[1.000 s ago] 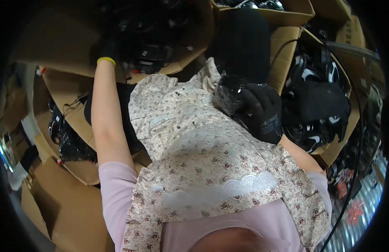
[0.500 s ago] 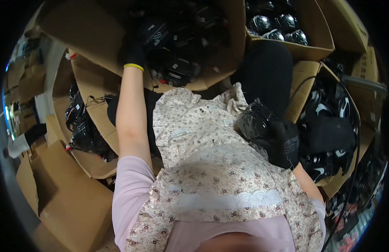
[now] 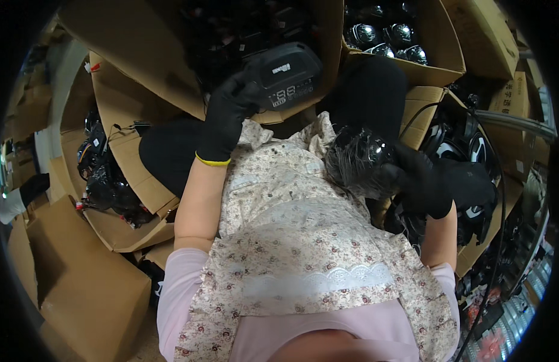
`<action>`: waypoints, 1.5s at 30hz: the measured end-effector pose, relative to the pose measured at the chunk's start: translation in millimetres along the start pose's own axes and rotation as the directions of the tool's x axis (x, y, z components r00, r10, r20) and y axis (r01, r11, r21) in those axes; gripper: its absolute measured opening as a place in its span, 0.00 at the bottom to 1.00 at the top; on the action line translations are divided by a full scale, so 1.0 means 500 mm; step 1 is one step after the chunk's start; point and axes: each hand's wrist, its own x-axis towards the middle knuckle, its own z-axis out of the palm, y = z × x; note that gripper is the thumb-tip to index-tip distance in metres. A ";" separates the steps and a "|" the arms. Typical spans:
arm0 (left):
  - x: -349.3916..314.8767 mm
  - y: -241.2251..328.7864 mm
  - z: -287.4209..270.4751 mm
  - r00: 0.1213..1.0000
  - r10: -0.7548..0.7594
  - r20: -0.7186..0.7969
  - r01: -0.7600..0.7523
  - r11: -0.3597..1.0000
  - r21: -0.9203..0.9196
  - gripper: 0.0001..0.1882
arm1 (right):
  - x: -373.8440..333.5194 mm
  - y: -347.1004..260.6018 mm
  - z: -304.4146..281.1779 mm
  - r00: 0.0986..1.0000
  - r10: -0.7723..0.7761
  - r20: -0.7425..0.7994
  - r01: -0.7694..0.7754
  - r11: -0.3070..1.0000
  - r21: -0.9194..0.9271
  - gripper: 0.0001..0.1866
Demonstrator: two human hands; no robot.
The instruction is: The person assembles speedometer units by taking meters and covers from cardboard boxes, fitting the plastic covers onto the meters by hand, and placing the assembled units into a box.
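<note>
My left hand [image 3: 226, 117], in a black glove with a yellow cuff, grips a flat black display panel [image 3: 283, 75] with a small screen, held above the front cardboard box [image 3: 149, 60]. My right hand [image 3: 419, 181], also in a black glove, holds a black shiny round part wrapped in clear film [image 3: 354, 160] against my floral apron [image 3: 291, 241]. Both hands are raised in front of my chest.
Open cardboard boxes surround me: one at the top right [image 3: 436, 57] with several shiny black round parts, one at the left [image 3: 119, 199] with black wired parts, one at the right [image 3: 472, 157] with black and white parts. A closed carton [image 3: 80, 289] lies at the lower left.
My left hand has pulled back out of the front box toward me, lifting the black display panel. My right hand stays at my chest with the wrapped part.
</note>
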 end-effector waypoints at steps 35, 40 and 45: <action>-0.113 0.041 0.058 0.977 0.211 -0.001 -0.202 0.935 0.293 0.19 | 0.247 0.006 0.143 0.821 -0.382 -0.424 0.518 0.810 0.273 0.23; -0.104 -0.014 0.071 0.952 0.306 0.001 -0.292 0.905 0.309 0.17 | 0.247 0.005 0.164 0.866 -0.370 -0.336 0.492 0.747 0.447 0.15; -0.093 -0.043 0.087 0.917 0.389 -0.089 -0.316 0.843 0.435 0.16 | 0.235 0.012 0.178 0.866 -0.330 -0.375 0.472 0.787 0.396 0.12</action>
